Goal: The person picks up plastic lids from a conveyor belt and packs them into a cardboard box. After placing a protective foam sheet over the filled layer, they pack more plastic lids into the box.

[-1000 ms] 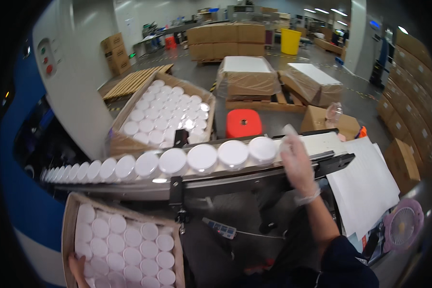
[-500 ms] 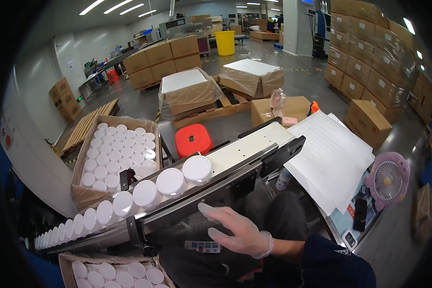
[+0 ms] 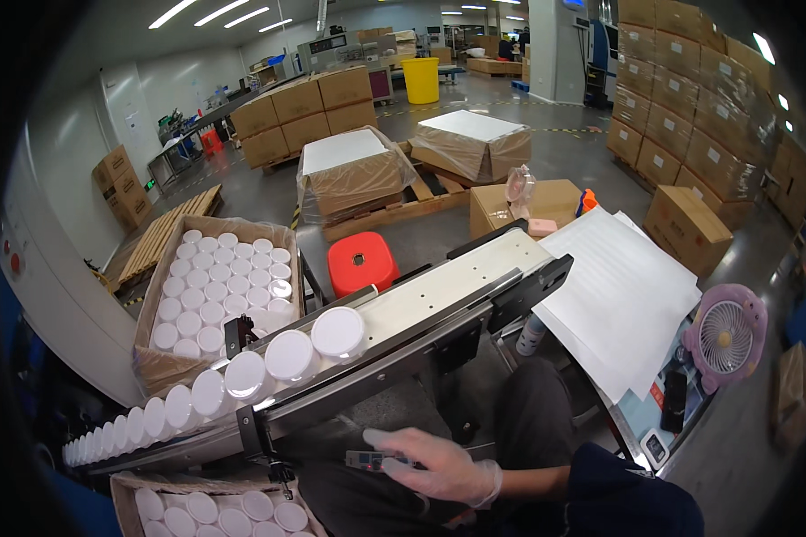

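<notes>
My right hand (image 3: pixel 437 465), in a thin translucent glove, hovers over my lap in front of the conveyor. Its fingers are stretched out and nothing is in them. A white power strip (image 3: pixel 367 460) lies partly hidden behind its fingertips. Along the conveyor belt (image 3: pixel 439 291) runs a row of round white-lidded jars, the rightmost jar (image 3: pixel 338 333) being closest to the bare upper stretch of belt. The hand touches neither belt nor jars. My left hand is out of view.
Beyond the conveyor, a lined carton (image 3: pixel 143 327) holds many such jars; another carton (image 3: pixel 121 506) stands at lower left. Around are a red stool (image 3: pixel 363 264), white sheets (image 3: pixel 609 295) on a side table, a pink fan (image 3: pixel 725 336) and stacked cardboard boxes (image 3: pixel 667 116).
My right hand has dropped lower, away from the conveyor's edge. The row of jars has shifted down the belt to the left.
</notes>
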Available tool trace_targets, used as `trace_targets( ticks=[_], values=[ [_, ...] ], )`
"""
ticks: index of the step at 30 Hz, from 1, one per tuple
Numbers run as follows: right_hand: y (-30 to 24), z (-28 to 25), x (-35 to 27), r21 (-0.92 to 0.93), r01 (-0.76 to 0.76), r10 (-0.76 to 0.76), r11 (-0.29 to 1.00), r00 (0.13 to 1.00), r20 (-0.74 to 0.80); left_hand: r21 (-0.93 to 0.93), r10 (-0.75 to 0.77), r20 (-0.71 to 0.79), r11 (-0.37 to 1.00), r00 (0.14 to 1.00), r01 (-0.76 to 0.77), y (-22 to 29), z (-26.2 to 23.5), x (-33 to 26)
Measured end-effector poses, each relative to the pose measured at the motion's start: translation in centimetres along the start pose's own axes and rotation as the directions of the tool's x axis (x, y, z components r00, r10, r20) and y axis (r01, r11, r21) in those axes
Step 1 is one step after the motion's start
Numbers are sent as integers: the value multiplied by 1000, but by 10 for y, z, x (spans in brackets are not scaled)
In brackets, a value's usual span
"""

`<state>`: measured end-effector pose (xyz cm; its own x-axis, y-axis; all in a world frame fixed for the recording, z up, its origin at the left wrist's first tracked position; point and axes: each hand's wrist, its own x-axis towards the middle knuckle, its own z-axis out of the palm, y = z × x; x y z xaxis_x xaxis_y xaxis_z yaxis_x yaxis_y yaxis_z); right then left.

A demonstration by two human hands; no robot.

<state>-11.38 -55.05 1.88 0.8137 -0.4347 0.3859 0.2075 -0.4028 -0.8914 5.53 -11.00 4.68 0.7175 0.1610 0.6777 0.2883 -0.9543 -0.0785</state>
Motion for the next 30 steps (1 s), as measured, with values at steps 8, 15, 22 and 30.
trace_targets(
  ticks=[8,15,22,30],
  values=[
    [-42,71,-3,247,-51,-59,968,907,416,-984,21,130,124,991,126,194,-59,-137],
    [0,88,-14,223,-75,28,972,979,204,-241,653,544,-479,526,844,224,-37,-254],
    [-13,28,31,406,-325,258,854,943,211,-798,785,78,-321,615,511,202,-60,-103],
    [1,-106,106,-444,178,-234,878,969,-74,-340,62,-138,934,988,-106,20,122,59]
  ],
)
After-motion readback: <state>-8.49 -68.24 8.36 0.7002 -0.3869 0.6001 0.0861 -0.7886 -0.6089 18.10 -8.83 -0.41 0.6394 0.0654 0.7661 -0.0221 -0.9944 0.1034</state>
